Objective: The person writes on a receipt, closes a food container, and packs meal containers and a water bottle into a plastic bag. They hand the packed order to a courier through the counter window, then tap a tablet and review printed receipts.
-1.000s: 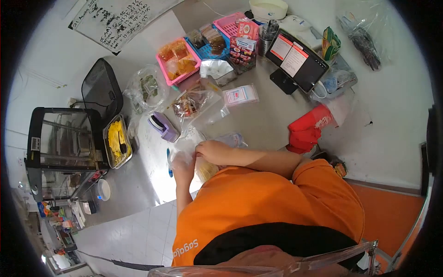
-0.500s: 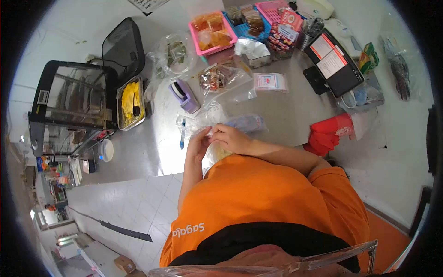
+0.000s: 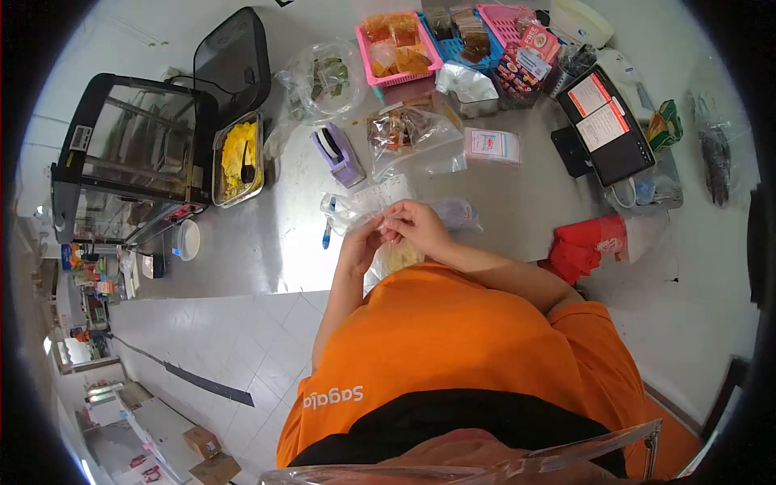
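Note:
My left hand and my right hand meet at the counter's edge, just in front of the orange shirt. The fingers of both are pinched together on the top of a clear plastic bag. Pale yellow contents show in its lower part, below my right hand. Crumpled clear plastic and a white paper slip lie just beyond the fingers. A blue pen rests left of my left hand. Right of my right hand is a clear bluish plastic packet.
A purple tape dispenser stands beyond the hands, beside a bag of reddish-brown food. Farther back are a pink basket and a foil-covered container. A yellow food tray stands left; a tablet and red cloth are right.
The view has shifted, so the hands and counter items appear farther right in the picture. My hands stay together at the bag, and the fingers of both now show more clearly.

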`<state>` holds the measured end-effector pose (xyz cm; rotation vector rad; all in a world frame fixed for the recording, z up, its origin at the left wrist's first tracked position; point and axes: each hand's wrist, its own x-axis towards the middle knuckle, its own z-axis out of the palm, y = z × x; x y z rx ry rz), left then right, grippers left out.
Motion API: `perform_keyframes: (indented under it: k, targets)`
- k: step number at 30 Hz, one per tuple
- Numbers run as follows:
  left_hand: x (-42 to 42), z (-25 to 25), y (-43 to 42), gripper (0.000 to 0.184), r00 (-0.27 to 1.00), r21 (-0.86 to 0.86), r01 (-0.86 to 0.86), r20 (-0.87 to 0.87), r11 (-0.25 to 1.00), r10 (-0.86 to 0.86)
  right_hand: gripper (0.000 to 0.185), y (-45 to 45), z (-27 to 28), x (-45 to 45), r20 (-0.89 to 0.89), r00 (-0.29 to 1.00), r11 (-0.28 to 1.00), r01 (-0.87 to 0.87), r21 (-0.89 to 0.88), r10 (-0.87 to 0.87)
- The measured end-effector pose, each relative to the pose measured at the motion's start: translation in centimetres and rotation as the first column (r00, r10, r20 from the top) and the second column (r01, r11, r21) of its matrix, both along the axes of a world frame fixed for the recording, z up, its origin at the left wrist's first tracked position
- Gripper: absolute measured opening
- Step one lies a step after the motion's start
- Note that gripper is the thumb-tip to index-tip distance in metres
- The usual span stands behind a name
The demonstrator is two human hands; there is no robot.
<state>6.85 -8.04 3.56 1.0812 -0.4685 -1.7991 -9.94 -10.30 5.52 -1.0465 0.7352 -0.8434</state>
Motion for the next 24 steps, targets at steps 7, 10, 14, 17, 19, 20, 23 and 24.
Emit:
perform_keyframes:
  k: [7, 10, 14, 17, 19, 20, 23, 24]
  targets:
    - [-0.8, 1.0, 0.2, 0.02, 0.998, -0.043, 0.004, 0.067, 0.999, -0.001, 0.018, -0.4, 0.5, 0.0, -0.007, 1.0, 0.999, -0.017, 0.051, 0.017]
    - [-1.0, 1.3, 0.2, 0.02, 0.996, -0.039, -0.019, 0.083, 0.999, 0.022, 0.019, -0.3, 0.7, -0.1, 0.01, 1.0, 0.999, -0.018, 0.042, 0.017]
    - [-1.3, 1.8, 0.2, 0.018, 0.996, -0.012, -0.038, 0.075, 0.999, 0.039, 0.02, -0.3, 0.4, -0.1, 0.013, 1.0, 0.999, -0.025, 0.042, 0.025]
    - [-1.1, 1.1, 0.1, 0.018, 0.997, 0.003, -0.059, 0.059, 0.998, 0.058, 0.021, -0.2, 0.5, -0.2, 0.014, 1.0, 0.998, -0.025, 0.049, 0.024]
    - [-1.1, 0.9, 0.1, 0.017, 0.996, -0.003, -0.067, 0.057, 0.998, 0.067, 0.021, -0.3, 0.1, -0.1, 0.018, 1.0, 0.999, -0.026, 0.042, 0.026]
    - [-1.1, 0.8, 0.1, 0.017, 0.996, -0.006, -0.07, 0.055, 0.998, 0.07, 0.02, -0.3, 0.0, -0.1, 0.02, 0.999, 0.999, -0.026, 0.037, 0.025]
    - [-1.2, 0.8, 0.1, 0.018, 0.991, -0.007, -0.09, 0.096, 0.996, 0.09, 0.018, -0.3, 0.4, -0.2, 0.006, 0.999, 0.998, -0.036, 0.043, 0.036]
    - [-1.3, 1.1, 0.1, 0.017, 0.99, -0.002, -0.088, 0.108, 0.996, 0.088, 0.018, -0.3, 0.4, -0.2, 0.005, 0.999, 0.998, -0.035, 0.05, 0.035]
